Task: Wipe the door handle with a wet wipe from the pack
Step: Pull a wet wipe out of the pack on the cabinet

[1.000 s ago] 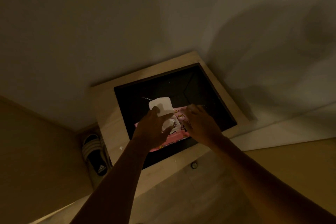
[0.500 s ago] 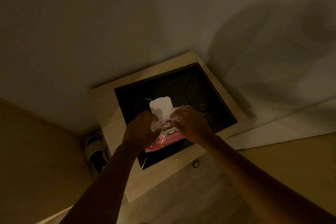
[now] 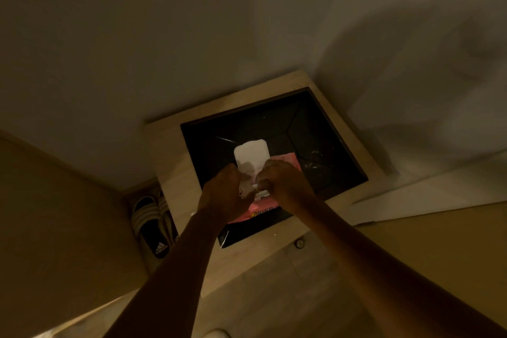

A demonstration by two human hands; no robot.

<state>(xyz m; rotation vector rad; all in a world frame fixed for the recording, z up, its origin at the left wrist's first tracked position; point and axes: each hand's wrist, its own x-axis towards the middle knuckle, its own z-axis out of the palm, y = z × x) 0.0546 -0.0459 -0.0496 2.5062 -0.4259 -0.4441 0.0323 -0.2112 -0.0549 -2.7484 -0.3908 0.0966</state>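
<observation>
there, both hands (image 3: 253, 189) curl over the pink pack (image 3: 260, 207), lid (image 3: 251, 155) upright.

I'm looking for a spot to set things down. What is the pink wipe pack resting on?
The pink wipe pack lies on a black tray set into a wooden table. Both hands cover the pack's middle, so whatever lies directly beneath is hidden.

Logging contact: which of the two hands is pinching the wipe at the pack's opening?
The right hand; its fingertips pinch the wipe, while the left hand steadies the pack.
</observation>
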